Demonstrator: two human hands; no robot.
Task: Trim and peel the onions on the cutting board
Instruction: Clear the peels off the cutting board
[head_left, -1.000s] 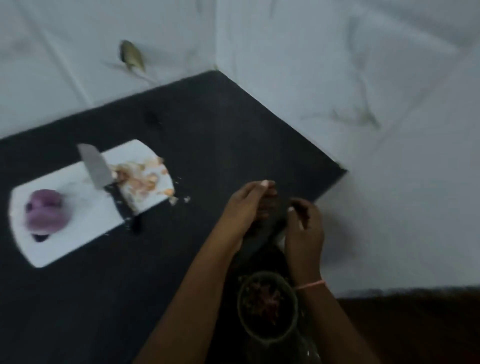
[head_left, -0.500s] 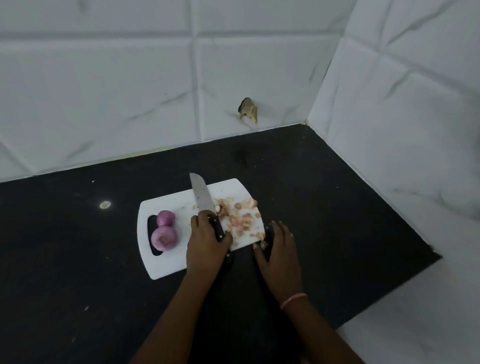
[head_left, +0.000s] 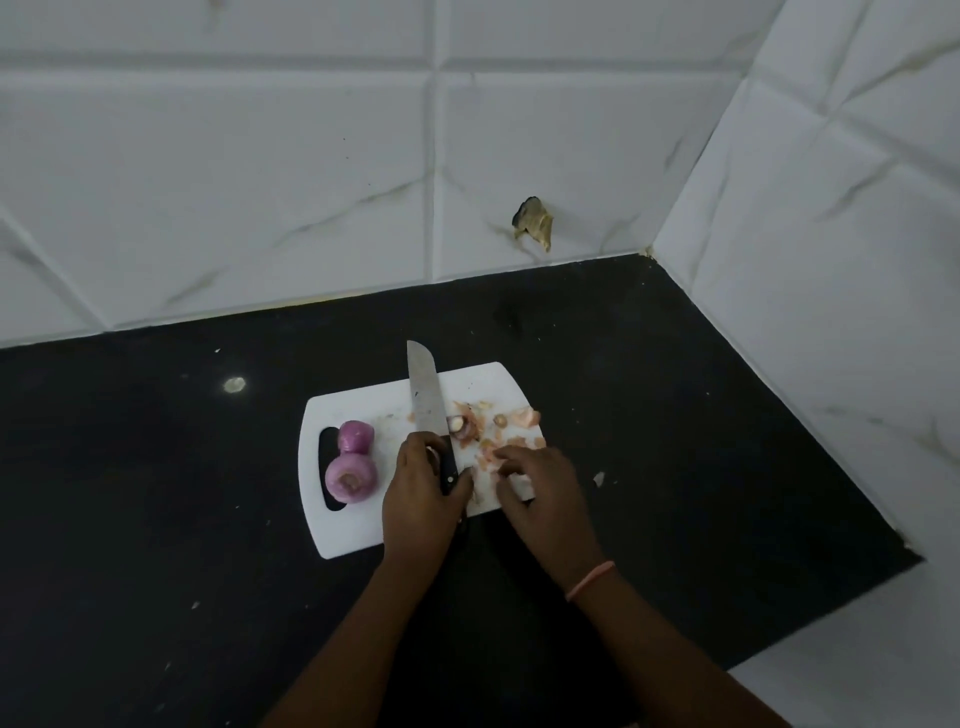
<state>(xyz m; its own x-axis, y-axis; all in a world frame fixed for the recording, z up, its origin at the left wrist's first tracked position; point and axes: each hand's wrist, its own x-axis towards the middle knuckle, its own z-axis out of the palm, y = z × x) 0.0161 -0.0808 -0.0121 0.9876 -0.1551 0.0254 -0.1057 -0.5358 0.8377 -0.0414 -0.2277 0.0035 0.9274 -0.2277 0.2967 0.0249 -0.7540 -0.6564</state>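
I'm seeing two peeled purple onions (head_left: 352, 457) sitting touching at the left end of the white cutting board (head_left: 363, 535), papery peels (head_left: 498, 431) lying scattered at its right end.

- No readable text, label, brand, number or sign anywhere in view.
- Knife blade (head_left: 425, 387) has a small dark mark near the heel; too small to tell what it is.

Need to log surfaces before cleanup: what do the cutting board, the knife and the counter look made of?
Cutting board: likely plastic, plain matte white, thin, with a moulded slot handle. Knife: blade looks like steel, grey with a dull sheen; the black handle, held by the left hand, is probably plastic, though mostly covered. Counter: dark polished stone, perhaps granite, reflecting a light spot.
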